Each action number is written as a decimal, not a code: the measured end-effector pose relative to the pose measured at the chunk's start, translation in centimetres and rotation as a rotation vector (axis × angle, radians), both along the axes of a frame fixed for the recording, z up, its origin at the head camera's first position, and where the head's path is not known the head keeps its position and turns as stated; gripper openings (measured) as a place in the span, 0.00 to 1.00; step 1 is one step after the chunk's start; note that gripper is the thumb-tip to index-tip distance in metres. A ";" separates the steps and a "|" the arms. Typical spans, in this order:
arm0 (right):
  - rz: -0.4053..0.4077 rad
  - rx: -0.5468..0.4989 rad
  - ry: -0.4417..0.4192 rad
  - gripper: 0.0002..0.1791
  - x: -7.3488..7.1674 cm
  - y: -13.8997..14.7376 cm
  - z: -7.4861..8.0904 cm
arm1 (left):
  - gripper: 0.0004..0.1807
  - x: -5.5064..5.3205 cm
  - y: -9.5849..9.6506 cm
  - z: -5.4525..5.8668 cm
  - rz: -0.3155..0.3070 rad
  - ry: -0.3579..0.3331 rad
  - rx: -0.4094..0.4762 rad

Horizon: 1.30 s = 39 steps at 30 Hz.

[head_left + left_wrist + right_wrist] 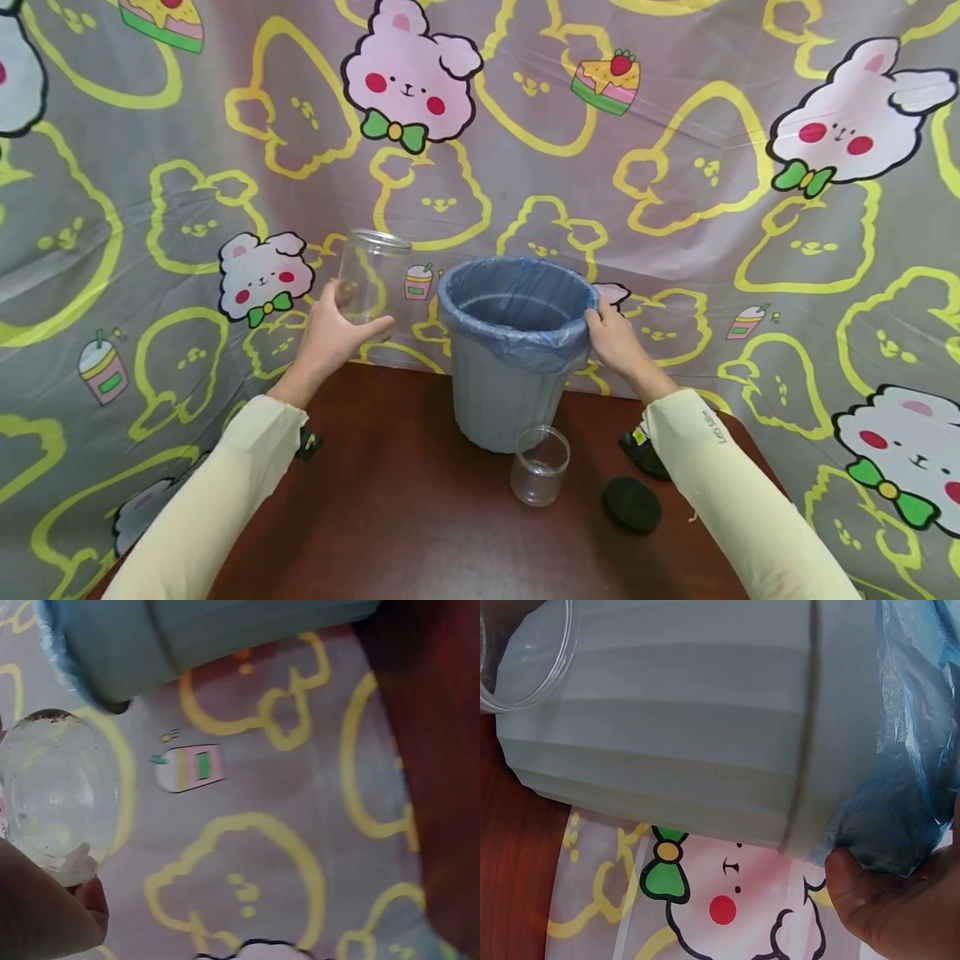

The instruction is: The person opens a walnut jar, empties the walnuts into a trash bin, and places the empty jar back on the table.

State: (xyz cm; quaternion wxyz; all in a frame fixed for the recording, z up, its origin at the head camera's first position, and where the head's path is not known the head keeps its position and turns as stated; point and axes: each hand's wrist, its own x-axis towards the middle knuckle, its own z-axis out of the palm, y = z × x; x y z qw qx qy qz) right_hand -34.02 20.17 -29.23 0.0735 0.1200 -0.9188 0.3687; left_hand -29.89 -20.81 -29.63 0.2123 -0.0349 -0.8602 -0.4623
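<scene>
A person's left hand (330, 337) curls its fingers round a clear plastic jar (367, 277), lifted beside a grey bin (510, 367) whose blue liner (517, 312) the right hand (615, 340) pinches at the rim (seemingly steadying it), a second jar (540, 464) on the counter (405, 517) below

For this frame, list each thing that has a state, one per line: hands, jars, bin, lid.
Left hand: grips the large jar.
Large jar: held up, lidless, empty.
Right hand: grips the bin's rim.
Bin: upright, lined with a blue bag.
Small jar: upright, lidless, empty.
Black lid: flat on the table.
</scene>
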 end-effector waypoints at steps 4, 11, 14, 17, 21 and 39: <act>0.001 0.003 0.007 0.33 0.0 -0.1 0.0 | 0.57 0.2 -0.5 -2.6 -0.004 -0.040 0.043; 0.005 0.007 0.012 0.33 0.0 -0.2 0.0 | 0.53 0.6 -0.7 -7.1 -0.035 -0.129 0.116; 0.007 0.009 0.010 0.33 -0.1 -0.2 0.0 | 0.53 0.6 -0.7 -8.9 -0.030 -0.169 0.133; 0.011 0.003 0.006 0.33 -0.1 -0.1 0.0 | 0.52 0.4 -0.4 -10.6 -0.039 -0.201 0.152; 0.014 -0.007 0.006 0.33 -0.2 0.0 0.0 | 0.50 0.0 0.3 -13.1 -0.051 -0.237 0.190; -0.004 -0.004 0.008 0.34 -0.3 0.2 0.0 | 0.45 -1.4 2.5 -19.1 0.003 -0.332 0.146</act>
